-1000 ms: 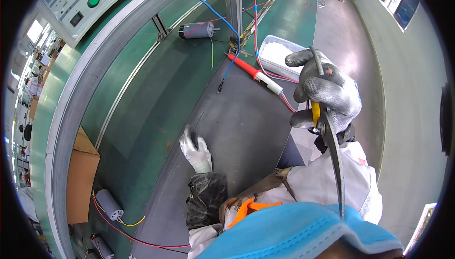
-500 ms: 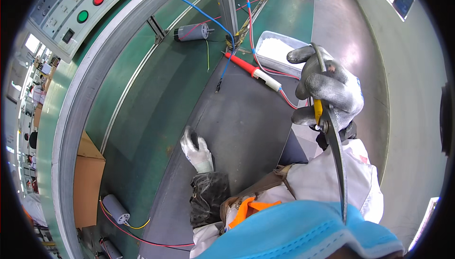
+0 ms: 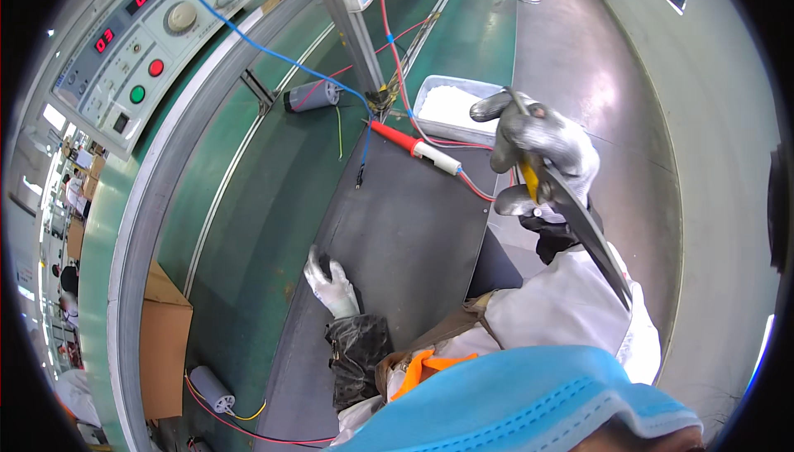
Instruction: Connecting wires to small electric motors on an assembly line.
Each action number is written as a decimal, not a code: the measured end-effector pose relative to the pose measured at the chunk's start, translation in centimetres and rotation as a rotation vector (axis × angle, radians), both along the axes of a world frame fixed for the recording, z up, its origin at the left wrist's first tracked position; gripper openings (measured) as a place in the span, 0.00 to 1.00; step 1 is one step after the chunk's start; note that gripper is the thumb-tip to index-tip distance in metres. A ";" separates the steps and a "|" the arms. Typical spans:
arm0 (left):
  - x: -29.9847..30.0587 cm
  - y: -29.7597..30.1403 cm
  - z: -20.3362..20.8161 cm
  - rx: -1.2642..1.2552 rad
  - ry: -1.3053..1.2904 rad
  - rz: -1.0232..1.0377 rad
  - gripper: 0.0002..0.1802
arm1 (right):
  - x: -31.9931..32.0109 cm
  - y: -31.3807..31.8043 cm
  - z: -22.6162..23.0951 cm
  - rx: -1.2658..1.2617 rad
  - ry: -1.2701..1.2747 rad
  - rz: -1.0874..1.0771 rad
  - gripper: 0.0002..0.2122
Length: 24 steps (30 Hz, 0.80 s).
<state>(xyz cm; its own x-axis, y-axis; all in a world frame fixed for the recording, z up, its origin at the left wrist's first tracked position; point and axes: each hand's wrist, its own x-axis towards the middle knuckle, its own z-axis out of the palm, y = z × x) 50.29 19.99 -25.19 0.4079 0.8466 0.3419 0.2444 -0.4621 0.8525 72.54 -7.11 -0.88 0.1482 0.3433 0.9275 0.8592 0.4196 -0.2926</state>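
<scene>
My right hand (image 3: 556, 150), in a grey-coated glove, is raised at the right. Its fingers close round a hand tool (image 3: 579, 219) with a yellow part and a long dark arm slanting down to the right. Fingers cover much of it, so I cannot make out its exact kind. My left hand (image 3: 332, 285), in a pale glove, is low over the edge of the dark grey mat (image 3: 405, 229). Its thumb and fingers are apart with nothing visible between them. Beyond the hands, a red and white test probe (image 3: 416, 148) lies on the mat.
A tray of white material (image 3: 463, 109) stands behind my right hand. Grey motors (image 3: 314, 96) with wires lie on the green belt (image 3: 248, 229). A metal frame (image 3: 132, 229) borders the left, with a cardboard box (image 3: 165, 353) and a control panel (image 3: 124, 55). A blue cable (image 3: 273, 55) hangs across.
The view has shifted, showing more of the control panel. In my right hand, the tool's long arm has swung to the right. My left hand stays open near the mat's edge.
</scene>
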 end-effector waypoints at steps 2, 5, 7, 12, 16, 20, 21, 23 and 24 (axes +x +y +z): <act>-0.1 0.2 0.1 0.019 -0.008 -0.011 0.29 | 0.3 0.0 0.2 0.055 -0.012 0.039 0.28; 0.1 1.0 -0.8 0.059 0.009 0.004 0.29 | 0.4 -0.6 0.9 0.008 -0.002 0.169 0.28; 0.1 1.1 -1.0 -0.042 -0.040 -0.006 0.28 | 0.8 -0.3 1.8 0.078 -0.062 0.201 0.29; 0.2 1.4 -1.3 -0.005 -0.036 -0.006 0.28 | 1.2 0.4 3.6 0.131 -0.306 0.225 0.33; 0.3 1.3 -1.2 0.015 -0.027 -0.014 0.28 | 1.1 1.0 3.7 0.109 -0.308 0.230 0.33; 0.2 0.5 -0.3 -0.025 -0.033 -0.006 0.28 | 0.8 1.6 2.5 0.062 -0.246 0.240 0.33; -0.1 0.8 -0.7 -0.019 -0.013 0.001 0.29 | 0.8 1.9 1.4 0.007 -0.196 0.250 0.33; 0.0 0.8 -1.4 -0.024 0.006 0.004 0.29 | -0.5 1.9 -0.5 -0.321 -0.035 0.075 0.32; 0.3 0.9 -1.3 -0.009 -0.011 -0.015 0.29 | -1.2 2.4 -1.8 -0.462 0.092 0.035 0.31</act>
